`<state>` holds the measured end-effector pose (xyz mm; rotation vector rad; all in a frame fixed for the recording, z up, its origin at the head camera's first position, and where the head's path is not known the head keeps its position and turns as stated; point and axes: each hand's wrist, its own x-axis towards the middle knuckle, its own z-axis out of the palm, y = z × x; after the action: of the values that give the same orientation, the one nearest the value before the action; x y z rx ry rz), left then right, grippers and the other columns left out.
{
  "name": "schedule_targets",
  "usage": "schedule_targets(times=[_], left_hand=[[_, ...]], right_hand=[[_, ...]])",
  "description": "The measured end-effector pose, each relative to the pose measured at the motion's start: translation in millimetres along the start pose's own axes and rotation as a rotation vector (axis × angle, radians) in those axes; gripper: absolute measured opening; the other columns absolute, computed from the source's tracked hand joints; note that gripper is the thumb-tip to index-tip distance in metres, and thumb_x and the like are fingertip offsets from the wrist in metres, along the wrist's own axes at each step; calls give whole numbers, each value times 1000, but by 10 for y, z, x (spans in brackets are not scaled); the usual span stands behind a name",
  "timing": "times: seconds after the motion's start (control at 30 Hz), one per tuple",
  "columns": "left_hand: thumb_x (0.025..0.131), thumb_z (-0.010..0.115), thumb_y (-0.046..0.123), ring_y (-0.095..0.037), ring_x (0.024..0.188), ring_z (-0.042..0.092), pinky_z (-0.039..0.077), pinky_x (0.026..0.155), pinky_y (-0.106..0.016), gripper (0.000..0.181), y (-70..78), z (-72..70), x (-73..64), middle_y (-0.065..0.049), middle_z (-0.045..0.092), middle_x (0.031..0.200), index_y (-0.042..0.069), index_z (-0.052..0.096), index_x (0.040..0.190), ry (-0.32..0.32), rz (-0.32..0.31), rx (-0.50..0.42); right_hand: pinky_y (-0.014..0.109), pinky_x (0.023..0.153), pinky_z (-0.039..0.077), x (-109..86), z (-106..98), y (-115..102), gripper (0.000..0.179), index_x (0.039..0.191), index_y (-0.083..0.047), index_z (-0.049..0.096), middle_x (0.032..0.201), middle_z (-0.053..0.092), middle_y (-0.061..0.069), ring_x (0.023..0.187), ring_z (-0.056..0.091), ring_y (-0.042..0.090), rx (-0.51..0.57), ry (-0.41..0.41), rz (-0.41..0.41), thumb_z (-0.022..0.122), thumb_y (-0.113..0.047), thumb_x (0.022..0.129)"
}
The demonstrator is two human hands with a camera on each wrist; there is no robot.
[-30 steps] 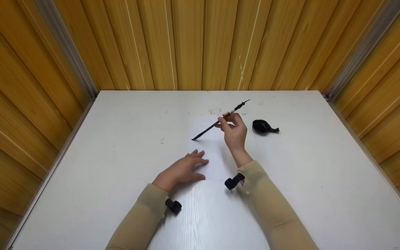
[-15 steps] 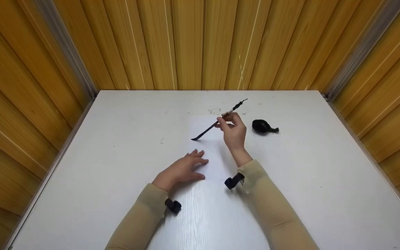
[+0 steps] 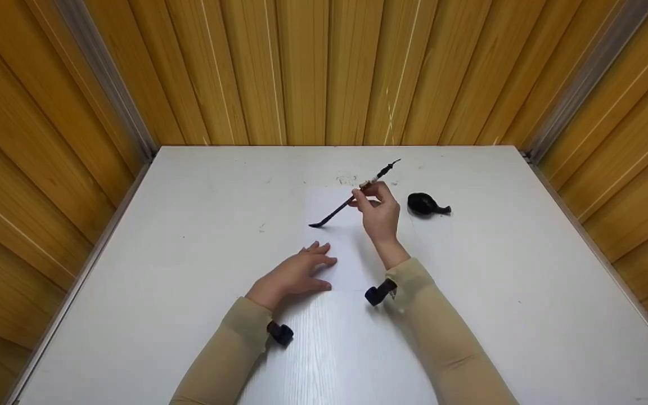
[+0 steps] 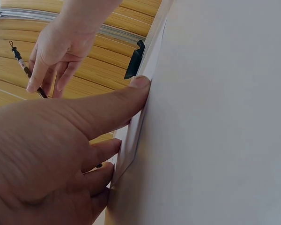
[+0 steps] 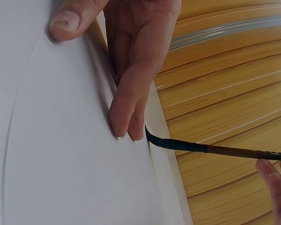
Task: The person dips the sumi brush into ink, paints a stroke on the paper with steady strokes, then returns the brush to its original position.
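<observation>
My right hand [image 3: 380,219] pinches a dark-handled writing brush [image 3: 338,211] between thumb and fingers, tilted with its tail up to the right. The black bristles [image 5: 175,144] bend where they meet a white sheet of paper [image 3: 349,264], as the right wrist view shows. Just nearer than the tip, my left hand [image 3: 296,274] rests on the paper's left part, fingers spread and thumb apart. In the left wrist view, the left thumb and fingertips [image 4: 139,82] touch the sheet. No distinct stroke is visible on the paper; the brush tip may cover one.
A black, round, spoon-shaped dish [image 3: 422,204] with a short handle lies right of the right hand. Dark smudges [image 3: 346,180] mark the white table [image 3: 189,281] beyond the paper. Wood-look panels [image 3: 301,73] wall in the back and sides.
The brush's bristles have bent more against the paper, and the tip has slid very slightly to the left. My right hand shifted a little with it; the left hand has stayed put.
</observation>
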<state>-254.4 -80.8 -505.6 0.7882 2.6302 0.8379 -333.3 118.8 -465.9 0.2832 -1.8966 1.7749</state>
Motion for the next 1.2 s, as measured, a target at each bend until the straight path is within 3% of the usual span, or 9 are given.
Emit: schedule_targets(times=[0.3, 0.57, 0.87, 1.07, 1.2], left_hand=[[93, 78, 25, -34, 160, 20, 21, 130, -54, 58, 5, 4, -1, -11, 32, 168, 10, 59, 145, -2, -5, -10], [93, 78, 26, -33, 160, 20, 22, 130, -53, 59, 15, 8, -13, -10, 32, 169, 11, 59, 146, 0, -23, -8], [93, 78, 27, -32, 161, 18, 23, 129, -53, 59, 5, 18, -15, -7, 31, 169, 13, 59, 146, 3, -40, -18], [93, 78, 27, -34, 160, 19, 24, 129, -55, 58, -11, 17, -16, -8, 31, 169, 13, 59, 146, 6, -22, -19], [93, 78, 26, -35, 160, 19, 23, 129, -55, 58, -6, 10, -20, -9, 32, 169, 12, 59, 146, 8, -14, -17]], right_hand=[[27, 61, 63, 16, -50, 53, 19, 102, 7, 66, 91, 72, 19, 73, 75, 43, 6, -2, -4, 77, -4, 91], [23, 60, 61, 26, -88, 67, 18, 101, 7, 65, 89, 72, 16, 68, 77, 31, -6, -2, 9, 76, -5, 92], [18, 62, 60, 36, -129, 59, 20, 104, 11, 63, 93, 71, 21, 73, 76, 41, -12, -7, 23, 74, -3, 93], [19, 61, 60, 52, -156, 82, 18, 103, 9, 64, 94, 71, 24, 68, 77, 28, -18, -2, 21, 74, -3, 93], [21, 61, 61, 55, -172, 81, 19, 103, 10, 64, 94, 70, 24, 67, 76, 27, -4, -1, 23, 74, -3, 93]])
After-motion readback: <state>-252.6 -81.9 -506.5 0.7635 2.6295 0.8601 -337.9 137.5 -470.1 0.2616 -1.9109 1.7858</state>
